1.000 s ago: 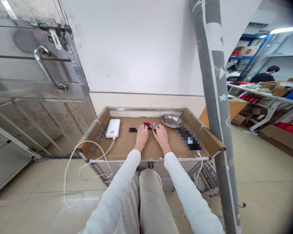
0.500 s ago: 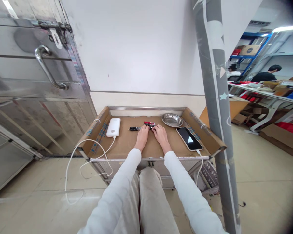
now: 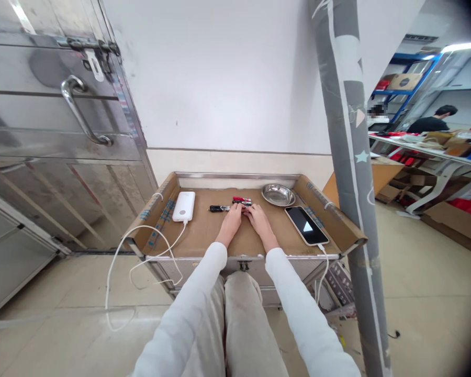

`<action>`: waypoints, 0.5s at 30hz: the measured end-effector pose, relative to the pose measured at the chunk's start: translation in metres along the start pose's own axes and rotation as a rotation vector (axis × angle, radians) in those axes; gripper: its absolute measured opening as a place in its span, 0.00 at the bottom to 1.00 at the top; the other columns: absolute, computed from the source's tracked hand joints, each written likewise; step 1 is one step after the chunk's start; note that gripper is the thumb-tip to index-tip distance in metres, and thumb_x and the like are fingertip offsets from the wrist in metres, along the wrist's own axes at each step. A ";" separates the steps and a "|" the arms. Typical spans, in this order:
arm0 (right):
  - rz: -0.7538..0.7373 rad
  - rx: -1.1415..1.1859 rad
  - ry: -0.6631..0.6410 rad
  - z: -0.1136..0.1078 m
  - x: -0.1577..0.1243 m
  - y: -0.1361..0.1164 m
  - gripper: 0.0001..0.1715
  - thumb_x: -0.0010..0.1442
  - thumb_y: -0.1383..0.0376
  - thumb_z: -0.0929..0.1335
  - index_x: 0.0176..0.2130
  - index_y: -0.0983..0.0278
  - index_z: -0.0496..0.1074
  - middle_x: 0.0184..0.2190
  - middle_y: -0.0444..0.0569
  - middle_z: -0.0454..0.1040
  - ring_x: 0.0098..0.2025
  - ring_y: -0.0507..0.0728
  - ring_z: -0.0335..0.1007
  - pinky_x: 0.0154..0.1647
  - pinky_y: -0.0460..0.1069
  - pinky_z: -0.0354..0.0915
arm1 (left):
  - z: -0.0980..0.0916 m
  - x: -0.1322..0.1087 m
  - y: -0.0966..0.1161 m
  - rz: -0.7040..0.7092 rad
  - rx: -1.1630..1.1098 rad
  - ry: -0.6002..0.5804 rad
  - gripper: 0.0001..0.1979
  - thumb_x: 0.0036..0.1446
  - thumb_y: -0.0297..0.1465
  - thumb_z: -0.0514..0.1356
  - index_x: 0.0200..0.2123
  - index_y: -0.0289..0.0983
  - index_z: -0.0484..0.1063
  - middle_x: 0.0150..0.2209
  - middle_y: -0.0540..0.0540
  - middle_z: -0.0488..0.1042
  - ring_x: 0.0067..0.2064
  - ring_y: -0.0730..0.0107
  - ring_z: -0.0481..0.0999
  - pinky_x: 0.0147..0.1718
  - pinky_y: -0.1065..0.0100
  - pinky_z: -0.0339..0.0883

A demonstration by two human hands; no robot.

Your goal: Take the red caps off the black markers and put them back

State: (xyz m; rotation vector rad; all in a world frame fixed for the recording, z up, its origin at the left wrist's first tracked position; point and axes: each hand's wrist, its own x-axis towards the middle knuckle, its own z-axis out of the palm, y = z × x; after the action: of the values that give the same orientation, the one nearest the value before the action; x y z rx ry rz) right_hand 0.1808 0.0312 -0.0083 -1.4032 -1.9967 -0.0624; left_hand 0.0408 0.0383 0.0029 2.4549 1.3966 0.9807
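A small cluster of red-and-black pen-like pieces [image 3: 241,200] lies mid-board on the cardboard-lined tray [image 3: 329,209], near its far edge. The left hand [image 3: 231,221] and right hand [image 3: 259,220] rest side by side just before it, fingers stretched forward, tips meeting at the cluster's near edge (too small to tell whether either pinches a piece or only touches it). A black pen [image 3: 219,208] lies just left of the left fingertips. Farther out are a white power bank [image 3: 183,206], a steel dish [image 3: 278,195] and a phone [image 3: 306,225].
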 end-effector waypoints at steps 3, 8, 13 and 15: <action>0.050 0.036 0.102 -0.004 -0.002 -0.003 0.16 0.66 0.67 0.58 0.41 0.65 0.74 0.38 0.54 0.69 0.42 0.59 0.65 0.46 0.52 0.64 | 0.000 0.002 -0.001 0.094 0.053 -0.021 0.20 0.60 0.19 0.46 0.53 0.36 0.64 0.56 0.39 0.67 0.60 0.61 0.63 0.58 0.58 0.57; 0.159 0.078 0.283 -0.015 -0.007 -0.006 0.20 0.68 0.65 0.55 0.44 0.66 0.72 0.41 0.56 0.68 0.42 0.58 0.66 0.46 0.51 0.64 | -0.002 0.000 0.001 0.171 0.126 -0.063 0.14 0.63 0.28 0.51 0.50 0.37 0.68 0.50 0.41 0.72 0.56 0.59 0.67 0.56 0.57 0.56; 0.211 0.038 0.272 -0.019 -0.013 -0.010 0.21 0.68 0.64 0.54 0.43 0.64 0.72 0.39 0.55 0.71 0.41 0.58 0.67 0.46 0.52 0.63 | -0.005 -0.008 0.006 0.145 0.189 -0.048 0.11 0.64 0.31 0.51 0.44 0.36 0.69 0.45 0.41 0.73 0.49 0.61 0.71 0.48 0.60 0.62; 0.219 0.034 0.266 -0.019 -0.014 -0.011 0.20 0.68 0.64 0.55 0.43 0.64 0.73 0.39 0.55 0.73 0.41 0.58 0.67 0.45 0.52 0.63 | -0.006 -0.010 0.007 0.099 0.215 0.023 0.11 0.65 0.30 0.49 0.46 0.35 0.68 0.45 0.41 0.72 0.48 0.61 0.71 0.48 0.60 0.62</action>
State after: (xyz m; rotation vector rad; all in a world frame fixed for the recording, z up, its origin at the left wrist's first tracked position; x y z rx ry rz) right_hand 0.1832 0.0074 0.0024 -1.4984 -1.6136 -0.1109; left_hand 0.0391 0.0254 0.0057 2.6990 1.4710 0.9244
